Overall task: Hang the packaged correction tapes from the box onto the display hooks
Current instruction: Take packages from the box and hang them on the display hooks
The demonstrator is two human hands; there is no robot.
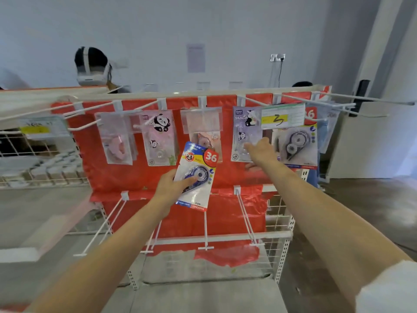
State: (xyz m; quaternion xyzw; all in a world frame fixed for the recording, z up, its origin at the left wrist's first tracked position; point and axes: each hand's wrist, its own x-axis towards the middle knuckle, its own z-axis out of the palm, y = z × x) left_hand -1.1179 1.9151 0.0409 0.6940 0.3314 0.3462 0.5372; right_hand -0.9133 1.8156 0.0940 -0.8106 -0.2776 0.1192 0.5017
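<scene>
My left hand [173,185] grips a packaged correction tape [196,177] with a blue dispenser and a red "36" badge, held up in front of the red display panel [135,177]. My right hand [261,152] reaches forward with relaxed fingers toward the purple panda package [243,132] hanging on an upper hook; contact is unclear. More packages hang along the top row: a pink one [118,141], a pink panda one [159,137], an orange one [205,129] and a grey dispenser pack [297,145]. The box is not in view.
White hooks [246,218] of the lower row stick out toward me bare. A price tag [283,116] marked "3" hangs at the upper right. A wire basket [42,163] with white items sits at the left. People stand behind the rack.
</scene>
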